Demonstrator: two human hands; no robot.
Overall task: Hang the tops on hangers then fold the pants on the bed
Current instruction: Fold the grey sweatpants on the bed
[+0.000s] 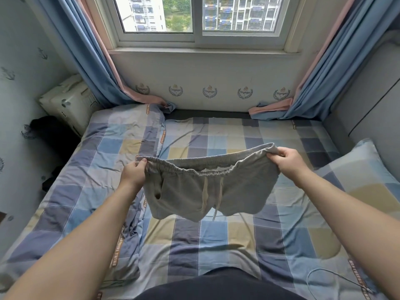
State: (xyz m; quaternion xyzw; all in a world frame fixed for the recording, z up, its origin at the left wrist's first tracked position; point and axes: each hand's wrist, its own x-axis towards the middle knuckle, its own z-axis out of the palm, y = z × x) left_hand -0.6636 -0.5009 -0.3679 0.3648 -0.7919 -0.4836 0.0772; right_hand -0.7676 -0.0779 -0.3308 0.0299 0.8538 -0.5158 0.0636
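One pair of grey shorts (205, 187) hung in the air above the bed (227, 241), stretched by its waistband between two hands. The left hand (133, 175) and the right hand (287, 162) each pinched one end, fingers curled tight on the cloth.

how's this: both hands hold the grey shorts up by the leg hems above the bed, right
Not quite. The head view shows the left hand and the right hand holding the grey shorts up by the waistband, not the leg hems. The legs hang down above the bed.
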